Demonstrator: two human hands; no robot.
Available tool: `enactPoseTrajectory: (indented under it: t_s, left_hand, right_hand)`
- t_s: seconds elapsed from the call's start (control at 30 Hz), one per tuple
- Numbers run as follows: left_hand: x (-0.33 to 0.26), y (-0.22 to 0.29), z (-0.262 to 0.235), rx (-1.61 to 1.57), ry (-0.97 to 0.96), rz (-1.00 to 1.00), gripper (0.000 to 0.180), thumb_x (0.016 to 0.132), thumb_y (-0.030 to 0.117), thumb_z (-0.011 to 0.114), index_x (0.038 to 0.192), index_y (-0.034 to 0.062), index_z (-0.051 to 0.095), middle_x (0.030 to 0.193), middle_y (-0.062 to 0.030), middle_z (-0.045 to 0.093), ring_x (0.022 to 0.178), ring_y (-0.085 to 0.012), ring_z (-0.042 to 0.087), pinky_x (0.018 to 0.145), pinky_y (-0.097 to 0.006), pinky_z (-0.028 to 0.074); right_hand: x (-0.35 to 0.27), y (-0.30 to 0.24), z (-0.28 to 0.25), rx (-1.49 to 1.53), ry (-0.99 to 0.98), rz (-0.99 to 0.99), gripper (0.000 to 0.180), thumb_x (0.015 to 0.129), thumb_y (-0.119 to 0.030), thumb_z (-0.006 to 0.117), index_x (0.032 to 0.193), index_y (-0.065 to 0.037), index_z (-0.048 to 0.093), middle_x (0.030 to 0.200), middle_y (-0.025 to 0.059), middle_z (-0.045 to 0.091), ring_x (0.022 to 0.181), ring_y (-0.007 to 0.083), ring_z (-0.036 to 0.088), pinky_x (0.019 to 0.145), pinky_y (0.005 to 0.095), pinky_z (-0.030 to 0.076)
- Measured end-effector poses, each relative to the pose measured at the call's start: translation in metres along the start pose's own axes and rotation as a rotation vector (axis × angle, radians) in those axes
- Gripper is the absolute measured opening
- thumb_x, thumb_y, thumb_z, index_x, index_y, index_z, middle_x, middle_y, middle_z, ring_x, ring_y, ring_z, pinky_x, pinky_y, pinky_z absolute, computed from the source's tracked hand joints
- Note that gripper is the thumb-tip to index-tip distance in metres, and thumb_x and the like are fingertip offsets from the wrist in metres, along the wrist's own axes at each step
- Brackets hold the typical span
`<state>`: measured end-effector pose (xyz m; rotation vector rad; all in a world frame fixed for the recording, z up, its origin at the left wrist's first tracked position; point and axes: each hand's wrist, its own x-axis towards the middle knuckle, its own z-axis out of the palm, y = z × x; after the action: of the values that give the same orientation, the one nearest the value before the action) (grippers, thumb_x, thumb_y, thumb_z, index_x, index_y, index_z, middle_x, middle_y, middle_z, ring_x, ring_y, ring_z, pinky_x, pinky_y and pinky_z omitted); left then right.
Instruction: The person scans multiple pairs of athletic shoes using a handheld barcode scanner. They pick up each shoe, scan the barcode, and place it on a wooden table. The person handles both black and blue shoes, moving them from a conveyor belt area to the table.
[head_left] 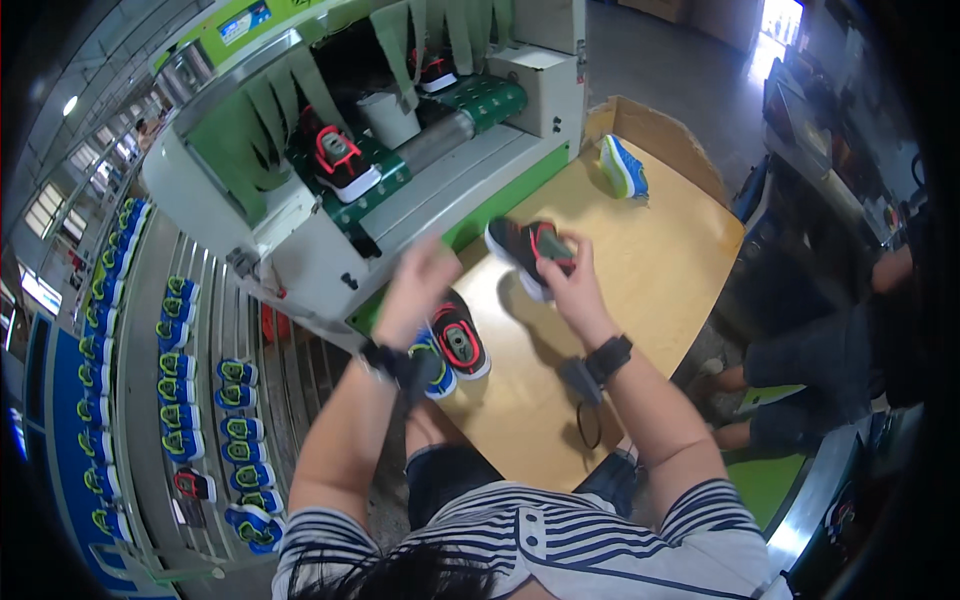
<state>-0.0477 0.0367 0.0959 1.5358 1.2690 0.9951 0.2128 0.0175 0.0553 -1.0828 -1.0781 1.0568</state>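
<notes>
My right hand [575, 285] grips a black shoe with red trim [525, 245] around its opening, holding it tilted above the wooden table. My left hand [418, 285] is smeared by motion, apart from that shoe and just above the table's left edge; its fingers are too blurred to read. Below it, another black-and-red shoe [460, 335] rests on the table beside a blue-and-lime shoe [436, 365], which my left wrist partly hides.
A machine [450, 180] with green strip curtains carries a black-and-red shoe [340, 160] on its belt. One blue shoe [622, 168] lies at the table's [660, 260] far end. Racks [210, 400] of blue shoes stand at left. Another person's legs [800, 370] are at right.
</notes>
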Motion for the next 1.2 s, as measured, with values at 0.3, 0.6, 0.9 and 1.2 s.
enactPoseTrajectory:
  t_s: [0.3,0.6,0.9,1.2]
  left_hand:
    - [-0.068,-0.027,0.06,1.033,-0.042,0.392,0.039,0.091,0.033,0.067,0.123,0.0105,0.071,0.14,-0.0135,0.057,0.137,-0.0377,0.045,0.111,-0.053,0.035]
    - [-0.074,-0.026,0.055,1.072,-0.069,0.328,0.035,0.093,0.03,0.066,0.121,0.0111,0.071,0.14,-0.0144,0.055,0.136,-0.0384,0.043,0.111,-0.054,0.033]
    - [-0.07,-0.032,0.058,1.083,-0.007,0.449,0.034,0.093,0.031,0.064,0.119,0.0105,0.069,0.133,-0.0128,0.057,0.13,-0.0363,0.048,0.106,-0.054,0.037]
    - [-0.075,-0.038,0.056,1.032,0.058,0.413,0.058,0.096,0.032,0.063,0.148,0.0112,0.049,0.147,-0.0171,0.048,0.136,-0.0377,0.044,0.112,-0.053,0.036]
  right_hand:
    - [0.249,-0.098,0.049,-0.388,-0.035,-0.511,0.07,0.091,-0.023,0.075,0.151,-0.012,0.039,0.137,0.0233,0.058,0.121,0.0351,0.061,0.102,0.0418,0.049]
    - [0.269,0.024,-0.069,-0.944,0.346,0.0,0.088,0.082,-0.057,0.075,0.146,-0.001,0.05,0.146,0.021,0.053,0.137,0.039,0.047,0.118,0.0507,0.032]
    - [0.096,0.095,-0.134,-0.951,0.377,-0.187,0.074,0.082,-0.017,0.077,0.149,-0.015,0.045,0.14,0.0218,0.04,0.125,0.0405,0.053,0.104,0.0438,0.049]
    - [-0.094,0.026,-0.004,-0.755,-0.423,-0.281,0.07,0.081,-0.005,0.079,0.146,-0.014,0.053,0.161,0.026,0.025,0.145,0.0468,0.036,0.117,0.0474,0.04]
